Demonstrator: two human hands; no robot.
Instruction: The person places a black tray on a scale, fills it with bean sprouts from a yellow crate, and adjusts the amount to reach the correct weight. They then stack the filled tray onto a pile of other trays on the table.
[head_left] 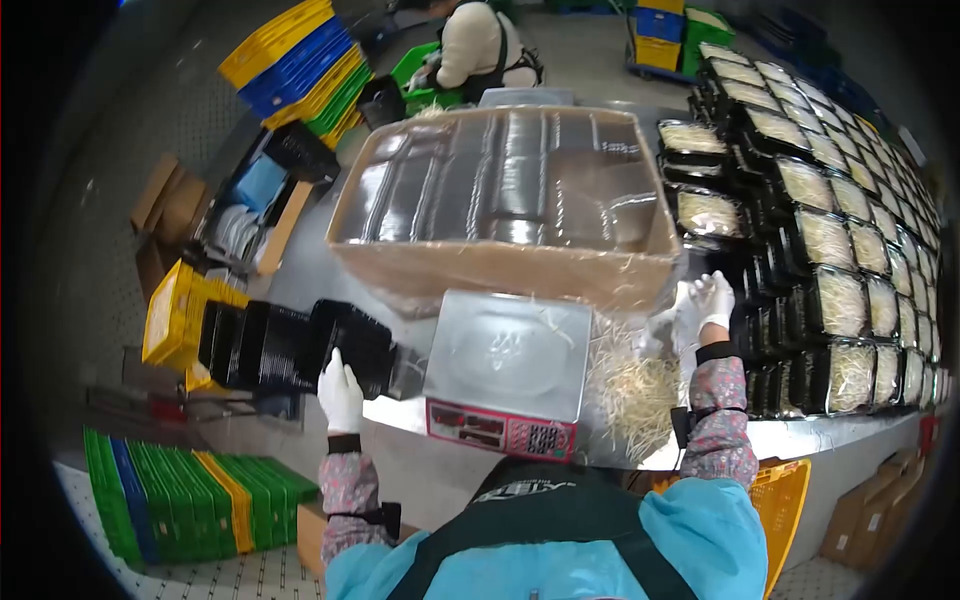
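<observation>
My left hand (341, 396), in a white glove, has its fingers stretched out at the near edge of a black plastic tray (352, 345). That tray fronts a row of nested black trays (268, 345). My right hand (712, 300), also gloved, is over the table's right side with its fingers loosely apart. I make out nothing in it. Beside it stand stacked black trays filled with pale sprout-like strands (842, 300). A scale (508, 355) with a bare metal plate sits between my hands. Loose pale strands (638, 395) are heaped to its right.
A large cardboard box (490, 270) lined with plastic holds rows of black trays behind the scale. Yellow, blue and green crates (300, 70) stand at the back left. Folded green crates (190, 500) are at lower left. Another person (485, 45) works at the back.
</observation>
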